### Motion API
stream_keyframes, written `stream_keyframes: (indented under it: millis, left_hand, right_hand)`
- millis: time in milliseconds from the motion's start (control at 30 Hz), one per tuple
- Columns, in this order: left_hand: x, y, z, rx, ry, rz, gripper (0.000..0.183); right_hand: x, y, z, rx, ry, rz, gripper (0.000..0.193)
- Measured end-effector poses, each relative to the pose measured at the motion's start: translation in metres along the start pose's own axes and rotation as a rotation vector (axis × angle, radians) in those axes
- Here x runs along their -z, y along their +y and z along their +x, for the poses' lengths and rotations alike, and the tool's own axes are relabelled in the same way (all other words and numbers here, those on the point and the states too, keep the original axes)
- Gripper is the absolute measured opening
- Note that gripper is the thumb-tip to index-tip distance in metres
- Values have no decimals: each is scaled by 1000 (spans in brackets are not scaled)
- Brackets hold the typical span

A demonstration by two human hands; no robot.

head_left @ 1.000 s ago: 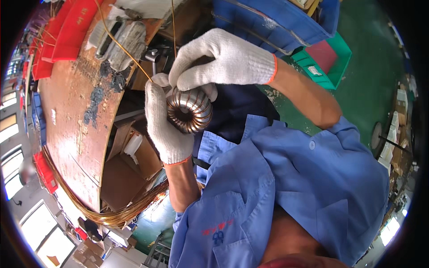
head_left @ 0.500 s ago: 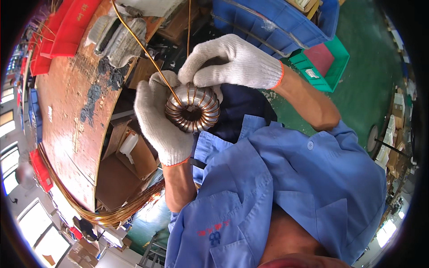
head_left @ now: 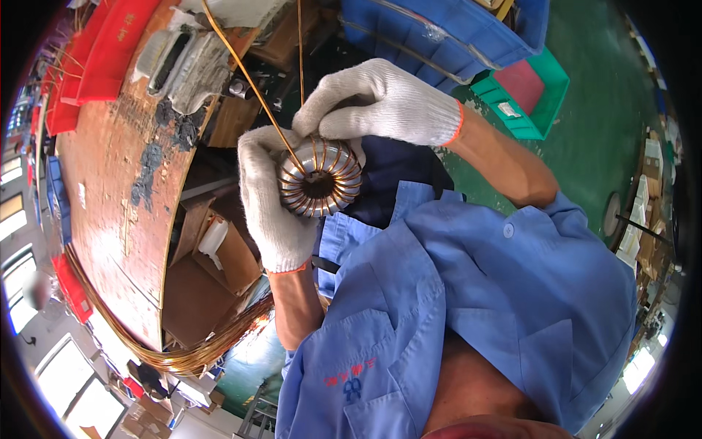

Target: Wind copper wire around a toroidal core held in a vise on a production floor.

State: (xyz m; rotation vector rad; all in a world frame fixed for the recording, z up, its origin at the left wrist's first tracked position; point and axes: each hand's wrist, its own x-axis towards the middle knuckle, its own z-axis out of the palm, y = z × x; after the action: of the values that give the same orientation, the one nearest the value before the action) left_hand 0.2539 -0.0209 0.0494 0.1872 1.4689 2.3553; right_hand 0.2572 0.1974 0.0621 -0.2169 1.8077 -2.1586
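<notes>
A silver ring-shaped coil point(head_left: 349, 175) wound with copper wire is held in front of my body, its dark centre hole showing. My left hand point(head_left: 265, 208), in a white knitted glove, wraps round the ring's left side. At the ring's top edge, the gloved thumb and fingers of my right hand point(head_left: 391, 102) are pinched together on the wire. One copper wire strand point(head_left: 247, 77) runs from the upper left into the hole. Another thinner-looking strand point(head_left: 300, 58) comes down from above to my right fingertips. The exact pinch point is hidden by the glove.
A worn wooden workbench point(head_left: 110, 212) lies to the left, with red bins point(head_left: 121, 55) and a grey metal fixture point(head_left: 194, 66). Below its edge are an open cardboard box point(head_left: 227, 256) and a copper wire bundle point(head_left: 175, 360). Blue point(head_left: 409, 36) and green crates point(head_left: 550, 102) stand beyond.
My left hand has shifted right, its fingers drawn in closer round the coil. The coil has moved slightly right. The right hand stays nearly in place, still pinched at the ring's top.
</notes>
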Motion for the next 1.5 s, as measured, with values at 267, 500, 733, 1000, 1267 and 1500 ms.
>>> stream_keyframes:
  millis: [267, 500, 733, 1000, 1267, 1500]
  left_hand:
    - [0, -6, 4, 34, 138, -107, 53]
    - [-9, 3, -1, 130, 63, -92, 46]
    - [-11, -14, -7, 39, -238, -44, 53]
    - [-8, -17, -14, -137, -191, 329, 57]
    - [10, -26, -15, -166, -94, 341, 74]
    - [2, -29, -17, -246, 131, 437, 37]
  right_hand:
    - [-6, 10, -2, 57, 41, -3, 18]
    - [-6, 6, -2, 87, 167, -182, 19]
    - [-22, -31, 3, 195, 166, 7, 23]
    - [-32, -45, -22, 351, 234, 113, 21]
    - [-24, -40, 9, 63, 206, 85, 25]
    - [-14, -7, -14, -58, 61, -89, 22]
